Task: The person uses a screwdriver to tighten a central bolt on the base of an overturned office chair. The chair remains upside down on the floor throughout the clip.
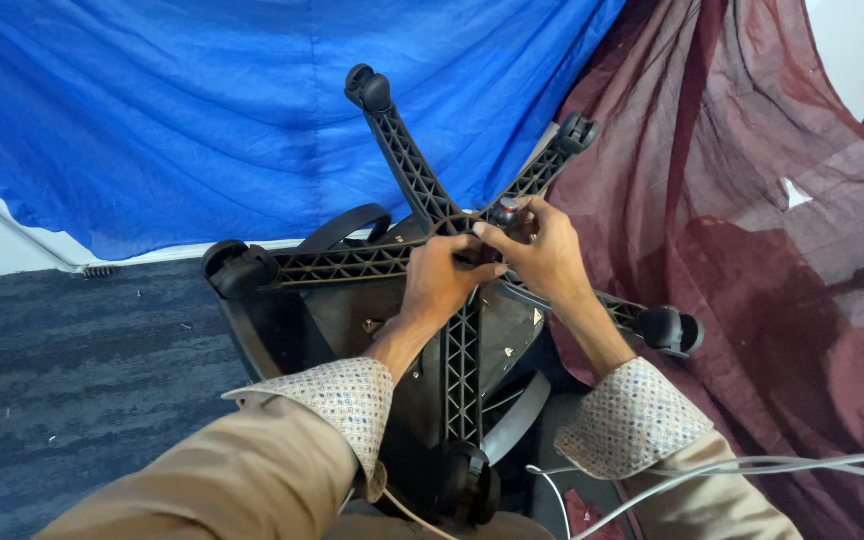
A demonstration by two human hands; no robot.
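Observation:
An office chair lies upside down on the floor, its black five-armed star base [342, 264] facing up at me, with a caster [368, 88] at each arm's end. My left hand [440, 280] is closed around the hub at the middle of the base. My right hand [540, 250] grips the same hub from the right, fingers curled over the top. A short metal stub of the central column [504, 210] sticks up just above my fingers. The seat's dark underside [507, 335] and a curved armrest [347, 225] show beneath the base.
A blue cloth [172, 110] hangs behind the chair and a dark red cloth [752, 250] drapes on the right. Dark grey carpet [62, 370] covers the floor at the left. White cables [732, 468] cross the lower right.

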